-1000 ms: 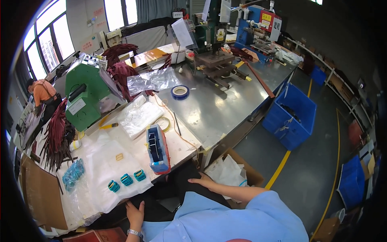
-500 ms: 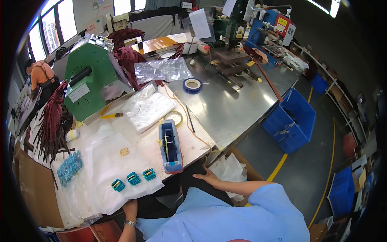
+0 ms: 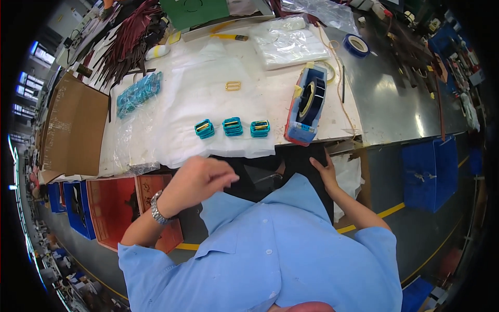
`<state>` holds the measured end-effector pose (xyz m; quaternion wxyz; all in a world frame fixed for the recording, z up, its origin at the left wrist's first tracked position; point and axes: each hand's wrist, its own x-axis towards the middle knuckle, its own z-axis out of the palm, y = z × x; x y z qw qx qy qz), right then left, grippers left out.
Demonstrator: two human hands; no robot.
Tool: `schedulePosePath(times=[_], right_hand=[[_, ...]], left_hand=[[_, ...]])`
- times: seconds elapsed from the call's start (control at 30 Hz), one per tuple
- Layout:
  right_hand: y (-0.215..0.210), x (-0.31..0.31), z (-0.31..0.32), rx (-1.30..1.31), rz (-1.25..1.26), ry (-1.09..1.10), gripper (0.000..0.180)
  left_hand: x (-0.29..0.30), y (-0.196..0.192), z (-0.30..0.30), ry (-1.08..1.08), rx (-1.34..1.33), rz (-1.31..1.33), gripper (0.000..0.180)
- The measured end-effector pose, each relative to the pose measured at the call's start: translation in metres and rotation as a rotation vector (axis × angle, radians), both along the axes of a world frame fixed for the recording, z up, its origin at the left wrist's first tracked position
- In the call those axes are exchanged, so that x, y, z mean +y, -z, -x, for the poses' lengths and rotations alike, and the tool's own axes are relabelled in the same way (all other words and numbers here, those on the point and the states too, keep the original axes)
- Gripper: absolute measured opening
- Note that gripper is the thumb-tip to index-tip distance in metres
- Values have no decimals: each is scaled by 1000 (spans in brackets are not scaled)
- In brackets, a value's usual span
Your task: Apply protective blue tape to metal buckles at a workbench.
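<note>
My left hand [image 3: 202, 179], with a metal watch [image 3: 157, 209] on its wrist, hovers over my lap just in front of the table edge. Its fingers are curled in towards the thumb; whether anything small sits between them cannot be made out. My right hand [image 3: 326, 174] holds nothing, thumb and fingers apart, beside my dark-clad leg below the tape dispenser [image 3: 301, 130]. On the white sheet [image 3: 197, 88] three teal-wrapped pieces with gold-coloured metal on top, the middle one [image 3: 232, 126] among them, stand in a row. Behind them lies a gold slide buckle [image 3: 233, 86].
A clear bag of teal packets [image 3: 139, 94] lies left, beside a cardboard box [image 3: 73, 127]. Farther back are a white plastic pack [image 3: 290, 44], a blue tape roll [image 3: 356, 46] and dark red strips [image 3: 127, 44]. An orange crate [image 3: 112, 208] and a blue bin [image 3: 430, 177] stand below.
My view has tipped down and turned. The left hand has come up from below the table edge into sight above my lap. My right hand stays low beside my leg.
</note>
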<state>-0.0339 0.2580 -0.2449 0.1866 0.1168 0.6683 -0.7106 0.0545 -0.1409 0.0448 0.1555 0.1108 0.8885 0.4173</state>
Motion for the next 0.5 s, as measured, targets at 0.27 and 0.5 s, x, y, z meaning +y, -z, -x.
schedulePosePath(times=[0.27,0.5], right_hand=[[29,5,-3,154,-90,36,90],[14,4,-1,88,45,102,88]], left_hand=[[-41,59,191,49,731,609,15],[-30,72,201,173,708,816,9]])
